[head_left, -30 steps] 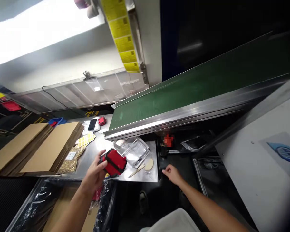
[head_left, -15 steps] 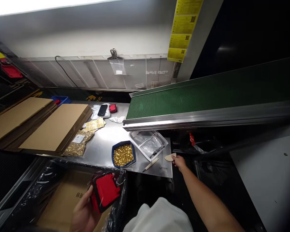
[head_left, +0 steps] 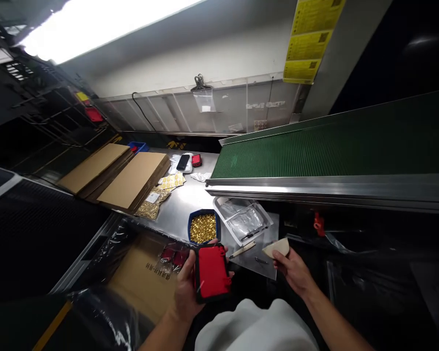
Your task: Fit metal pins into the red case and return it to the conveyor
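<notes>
My left hand [head_left: 186,287] is closed around a flat red case with a black edge [head_left: 212,272], held up in front of my body. Between the thumb and fingers of my right hand [head_left: 297,274] is a flat, pale beige piece with a curved edge [head_left: 278,247]; its material is unclear. A white pen-like tool [head_left: 243,249] and a small dark item [head_left: 261,261] lie on the metal table [head_left: 175,209] between the hands. Beyond the case stands a blue tray [head_left: 189,226] full of small gold pieces [head_left: 204,228]. A white tray [head_left: 237,236] beside it holds clear plastic bags [head_left: 247,219].
A green conveyor belt [head_left: 278,158] slopes up to the right. Cardboard stacks [head_left: 133,180], a bag of gold pieces [head_left: 151,204], sticker sheets [head_left: 171,181], a phone [head_left: 183,162] and another red case [head_left: 196,160] lie leftward. Below is a plastic-lined carton [head_left: 142,278] with bagged red items [head_left: 173,257].
My left hand has brought the red case rightward from over the carton, turning it more upright. My right hand has lifted the beige piece closer to my body. The camera view has swung left.
</notes>
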Demonstrator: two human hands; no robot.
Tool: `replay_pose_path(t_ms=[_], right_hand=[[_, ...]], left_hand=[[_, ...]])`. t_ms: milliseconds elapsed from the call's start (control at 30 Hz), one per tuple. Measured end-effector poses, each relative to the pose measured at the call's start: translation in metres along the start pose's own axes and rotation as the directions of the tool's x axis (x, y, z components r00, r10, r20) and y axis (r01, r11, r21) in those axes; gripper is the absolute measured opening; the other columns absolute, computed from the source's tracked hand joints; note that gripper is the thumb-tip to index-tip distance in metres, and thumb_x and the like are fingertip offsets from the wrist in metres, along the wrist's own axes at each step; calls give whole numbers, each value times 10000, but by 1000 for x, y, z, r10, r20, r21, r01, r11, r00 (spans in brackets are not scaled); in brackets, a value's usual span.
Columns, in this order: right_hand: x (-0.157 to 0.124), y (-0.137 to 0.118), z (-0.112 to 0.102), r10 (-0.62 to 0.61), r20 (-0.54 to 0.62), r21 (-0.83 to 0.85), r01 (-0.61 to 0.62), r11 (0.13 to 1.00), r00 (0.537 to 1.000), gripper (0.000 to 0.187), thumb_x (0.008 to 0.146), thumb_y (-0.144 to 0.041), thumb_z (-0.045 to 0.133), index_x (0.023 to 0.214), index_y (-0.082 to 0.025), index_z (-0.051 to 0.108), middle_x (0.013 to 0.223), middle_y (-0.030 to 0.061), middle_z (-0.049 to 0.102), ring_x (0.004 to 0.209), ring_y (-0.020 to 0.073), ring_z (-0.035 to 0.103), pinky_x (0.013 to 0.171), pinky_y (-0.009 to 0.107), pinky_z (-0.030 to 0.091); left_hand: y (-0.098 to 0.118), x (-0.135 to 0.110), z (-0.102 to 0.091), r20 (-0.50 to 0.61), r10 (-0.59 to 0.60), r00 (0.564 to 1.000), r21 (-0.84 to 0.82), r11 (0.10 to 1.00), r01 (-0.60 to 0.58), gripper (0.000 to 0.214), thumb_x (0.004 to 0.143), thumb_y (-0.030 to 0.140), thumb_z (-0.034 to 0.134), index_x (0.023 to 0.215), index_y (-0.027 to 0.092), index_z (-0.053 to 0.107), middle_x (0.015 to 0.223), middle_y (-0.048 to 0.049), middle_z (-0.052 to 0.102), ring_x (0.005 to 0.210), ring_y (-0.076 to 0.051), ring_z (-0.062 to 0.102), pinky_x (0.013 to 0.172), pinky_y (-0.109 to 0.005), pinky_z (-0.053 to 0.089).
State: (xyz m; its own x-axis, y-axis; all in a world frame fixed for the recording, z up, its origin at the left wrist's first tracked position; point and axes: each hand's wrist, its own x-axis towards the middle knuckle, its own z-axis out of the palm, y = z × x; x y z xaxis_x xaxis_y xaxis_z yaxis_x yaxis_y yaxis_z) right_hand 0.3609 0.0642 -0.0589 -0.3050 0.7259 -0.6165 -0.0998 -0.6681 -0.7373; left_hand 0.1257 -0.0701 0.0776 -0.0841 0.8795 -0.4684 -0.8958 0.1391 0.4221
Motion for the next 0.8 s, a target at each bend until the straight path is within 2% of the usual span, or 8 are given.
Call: replay_pose_path(t_ms=[100, 133, 200, 267, 367, 533, 667, 800], right_hand=[[-49, -38, 31, -120, 184, -59, 132, 989, 976, 467, 647, -388, 822, 967, -118, 616, 851, 57, 640, 690, 113, 564, 643, 227, 485], [-64, -51, 41, -222, 285, -136, 269, 953, 932, 380, 700, -361, 786, 955, -127, 629, 895, 66, 642, 767, 135, 590, 671, 229, 487], [-89, -74, 58, -388, 485, -223, 540, 811, 784, 234, 765, -289, 730, 927, -155, 629, 966, 57, 634, 881, 143, 601, 767, 237, 490], [-102, -90, 71, -428, 591, -270, 667, 694, 684, 158, 801, -279, 694, 896, -174, 622, 925, 31, 624, 835, 110, 588, 740, 222, 468], [-106, -100, 80, -409, 633, -338, 710, 618, 657, 138, 828, -305, 670, 876, -183, 630, 850, 13, 613, 768, 84, 561, 697, 216, 430], [-111, -99, 84, -371, 712, -322, 748, 581, 596, 113, 869, -298, 621, 887, -189, 645, 827, 8, 608, 759, 71, 552, 716, 217, 412], [-116, -97, 90, -387, 701, -358, 765, 536, 599, 113, 878, -287, 602, 905, -181, 633, 838, 18, 593, 749, 76, 531, 691, 225, 401], [-121, -97, 96, -377, 735, -328, 783, 529, 563, 98, 877, -271, 603, 888, -175, 618, 823, 17, 590, 738, 75, 533, 692, 226, 406]], left_hand=[[-9, 0, 20, -40, 5, 999, 35, 999, -4, 557, 960, 489, 445, 1418, 171, 445, 1144, -181, 657, 942, -313, 668, 851, -496, 548], [-11, 0, 25, -50, 10, 999, 34, 999, -8, 536, 966, 468, 449, 1412, 170, 453, 1112, -173, 665, 927, -303, 668, 825, -473, 556], [-16, -1, 32, -46, 16, 999, 14, 1000, -15, 490, 972, 445, 450, 1368, 162, 505, 1074, -157, 673, 916, -277, 664, 795, -416, 561], [-20, -2, 35, -21, 8, 1000, -12, 1000, -8, 455, 977, 439, 441, 1310, 155, 565, 1046, -145, 681, 905, -256, 662, 791, -376, 556], [-23, -5, 35, 15, -35, 999, -27, 999, 35, 458, 972, 459, 445, 1204, 119, 644, 1012, -152, 698, 896, -263, 672, 802, -364, 554], [-21, -13, 27, 19, -105, 994, -61, 993, 106, 482, 962, 477, 463, 1148, 83, 671, 1015, -154, 712, 880, -267, 691, 812, -354, 560], [-16, -19, 23, -5, -132, 991, -76, 988, 132, 520, 953, 512, 462, 1146, 71, 659, 1011, -166, 711, 877, -279, 692, 788, -373, 568], [-11, -23, 21, -12, -142, 990, -109, 984, 140, 483, 951, 493, 476, 1136, 85, 656, 1009, -161, 708, 900, -280, 687, 807, -378, 562]])
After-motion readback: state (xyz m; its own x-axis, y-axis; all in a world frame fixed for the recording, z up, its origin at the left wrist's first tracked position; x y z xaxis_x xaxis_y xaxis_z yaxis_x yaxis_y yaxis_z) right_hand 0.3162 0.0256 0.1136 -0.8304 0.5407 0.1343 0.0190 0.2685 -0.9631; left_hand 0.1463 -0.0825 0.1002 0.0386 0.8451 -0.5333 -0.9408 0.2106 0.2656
